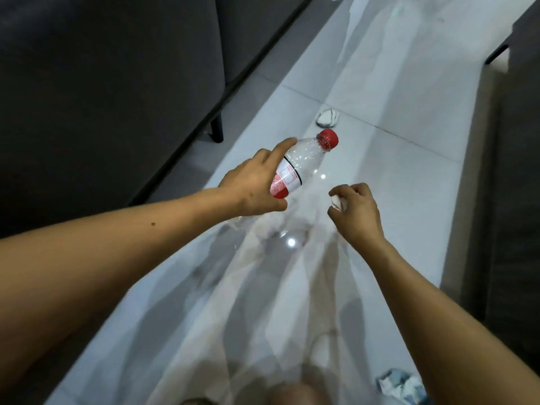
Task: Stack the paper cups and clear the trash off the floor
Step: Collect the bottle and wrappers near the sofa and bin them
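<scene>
- The left hand [254, 185] was wrapped around a clear plastic bottle [301, 165], its fingers closed on the labelled middle, with the index finger lying along the upper side.
- The bottle was held above the floor, tilted, its red cap [328, 138] pointing up and away from the person; it looked empty.
- The right hand [358, 211] was curled shut around a small white crumpled wad [337, 201], which showed only at the thumb side.
- A thin translucent bag [263, 302] hung below and between the two forearms, its mouth near both hands; whether either hand pinched its edge could not be told.
- On the pale tiled floor [394, 171], a crumpled white piece of trash [327, 118] lay beyond the bottle's cap, well apart from the hands.
- A second crumpled scrap [400, 387], white and blue, lay on the floor under the right forearm, near the lower edge.
- A dark sofa [117, 68] stood along the left side.
</scene>
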`<act>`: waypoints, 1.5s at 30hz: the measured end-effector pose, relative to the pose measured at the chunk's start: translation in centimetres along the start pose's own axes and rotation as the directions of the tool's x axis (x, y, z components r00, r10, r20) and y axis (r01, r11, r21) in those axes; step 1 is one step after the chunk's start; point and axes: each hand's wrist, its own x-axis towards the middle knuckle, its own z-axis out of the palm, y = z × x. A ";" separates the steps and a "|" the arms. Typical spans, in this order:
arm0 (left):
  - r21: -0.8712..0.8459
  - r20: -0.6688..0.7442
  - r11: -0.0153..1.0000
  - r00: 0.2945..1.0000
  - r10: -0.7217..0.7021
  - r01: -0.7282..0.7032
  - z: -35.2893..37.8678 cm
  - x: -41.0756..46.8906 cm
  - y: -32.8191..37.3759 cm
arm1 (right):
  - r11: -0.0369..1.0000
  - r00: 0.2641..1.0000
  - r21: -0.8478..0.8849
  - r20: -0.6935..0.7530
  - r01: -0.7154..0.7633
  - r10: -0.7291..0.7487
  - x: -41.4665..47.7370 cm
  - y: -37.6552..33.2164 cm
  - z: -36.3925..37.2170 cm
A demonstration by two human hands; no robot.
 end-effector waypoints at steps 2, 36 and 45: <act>0.012 -0.031 1.000 0.999 0.006 -0.005 -3.8 -1.9 2.6 | 0.999 0.999 0.016 -0.013 0.043 -0.043 -1.0 -3.0 -3.8; -0.278 0.376 0.650 0.543 0.751 -0.707 -17.7 -51.1 82.9 | 0.713 0.530 0.393 -0.482 -0.581 0.698 -70.4 -0.2 -80.2; -0.307 0.445 0.509 0.351 0.824 -0.804 -5.8 -54.2 102.5 | 0.588 0.324 0.515 -0.515 -0.623 0.794 -78.8 15.8 -88.2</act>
